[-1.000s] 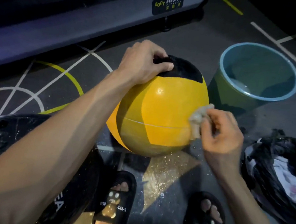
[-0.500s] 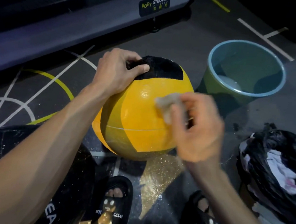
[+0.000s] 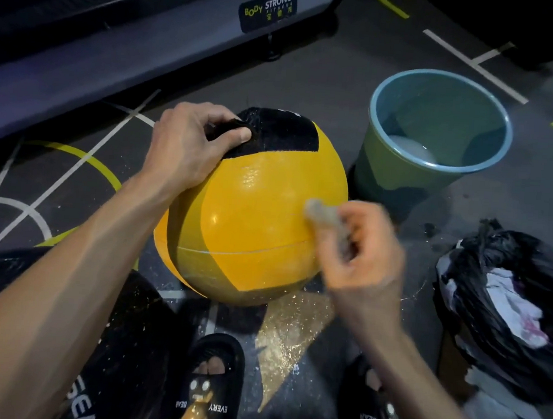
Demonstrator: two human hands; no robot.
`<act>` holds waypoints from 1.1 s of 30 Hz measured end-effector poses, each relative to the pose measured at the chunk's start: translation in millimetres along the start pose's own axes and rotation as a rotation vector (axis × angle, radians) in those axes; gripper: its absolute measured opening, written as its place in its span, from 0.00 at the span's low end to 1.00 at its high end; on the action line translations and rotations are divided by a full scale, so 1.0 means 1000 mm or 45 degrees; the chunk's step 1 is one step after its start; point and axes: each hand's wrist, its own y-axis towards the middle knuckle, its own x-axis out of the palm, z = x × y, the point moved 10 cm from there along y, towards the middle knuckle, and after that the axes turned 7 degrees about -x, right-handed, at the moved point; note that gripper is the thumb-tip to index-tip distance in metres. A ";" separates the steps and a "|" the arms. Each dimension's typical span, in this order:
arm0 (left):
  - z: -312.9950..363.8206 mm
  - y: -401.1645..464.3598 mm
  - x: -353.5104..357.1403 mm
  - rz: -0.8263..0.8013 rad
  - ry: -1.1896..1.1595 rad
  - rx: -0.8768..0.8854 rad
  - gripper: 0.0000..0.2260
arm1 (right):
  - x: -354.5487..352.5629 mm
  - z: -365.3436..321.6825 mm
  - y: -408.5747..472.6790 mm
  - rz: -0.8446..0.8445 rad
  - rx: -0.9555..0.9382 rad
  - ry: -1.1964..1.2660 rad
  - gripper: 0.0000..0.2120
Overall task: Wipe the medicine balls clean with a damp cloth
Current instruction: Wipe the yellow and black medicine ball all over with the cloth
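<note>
At the far left a dark round object with white speckles (image 3: 65,309), glossy and partly cut off by the frame edge, lies on the dark gym floor (image 3: 327,75), which is painted with white and yellow lines; what it is cannot be told for sure. Above it, along the top left, runs the grey base of an exercise machine with a "BODY STRONG" label (image 3: 268,9). The left hand (image 3: 188,147) reaches in over the dark object and grips the top of the large round yellow medicine ball with black panels (image 3: 252,214), its thumb and fingers curled round a black strap or flap at the ball's crown. The ball sits on the floor in the middle of the view, just ahead of two feet in black slide sandals printed "EVERY BEAR" (image 3: 206,397), with a gold speckled floor marking (image 3: 289,328) beneath and in front of it. To the right, the right hand (image 3: 366,258), blurred, pinches a small crumpled grey cloth (image 3: 325,214) in curled fingers and holds it against the yellow right side of the ball, just above a thin seam line. Behind that hand stands a green plastic bucket with a blue rim (image 3: 379,170), holding some water and a pale shape at its bottom. At the far right sits a black plastic bag holding white and pinkish scraps (image 3: 505,290), apart from the ball.
</note>
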 end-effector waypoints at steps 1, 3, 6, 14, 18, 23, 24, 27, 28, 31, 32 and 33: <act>-0.001 0.000 0.000 0.002 -0.001 -0.004 0.09 | 0.019 -0.024 -0.008 -0.113 -0.184 -0.063 0.05; -0.004 0.000 -0.002 0.009 -0.006 -0.008 0.11 | 0.048 -0.047 -0.028 -0.278 -0.468 -0.219 0.08; -0.008 -0.004 -0.006 0.019 -0.013 0.006 0.09 | 0.030 0.003 -0.016 -0.188 -0.192 -0.170 0.07; -0.011 -0.016 -0.011 0.016 -0.010 0.001 0.07 | 0.021 0.002 -0.020 -0.118 -0.035 0.112 0.03; -0.014 -0.028 -0.018 0.012 0.023 -0.016 0.06 | 0.049 -0.028 -0.037 -0.282 -0.409 -0.099 0.10; -0.033 -0.051 -0.035 -0.013 0.052 -0.126 0.05 | -0.001 0.077 0.000 -0.010 0.173 -0.024 0.04; -0.037 -0.054 -0.040 -0.005 0.081 -0.151 0.05 | -0.003 0.084 0.002 0.011 0.207 -0.009 0.04; -0.045 -0.058 -0.049 0.032 0.112 -0.229 0.08 | 0.026 0.053 -0.010 -0.130 0.115 0.160 0.03; -0.044 -0.059 -0.049 0.047 0.084 -0.241 0.10 | 0.035 0.041 -0.017 -0.162 0.090 0.175 0.02; -0.035 -0.059 -0.049 0.114 -0.104 -0.283 0.13 | 0.039 0.036 -0.027 -0.106 0.143 0.157 0.02; -0.030 -0.058 -0.047 0.128 -0.154 -0.284 0.12 | 0.037 0.040 -0.030 -0.097 0.206 0.217 0.02; -0.023 -0.057 -0.044 0.130 -0.176 -0.271 0.12 | 0.034 0.045 -0.033 -0.088 0.283 0.290 0.03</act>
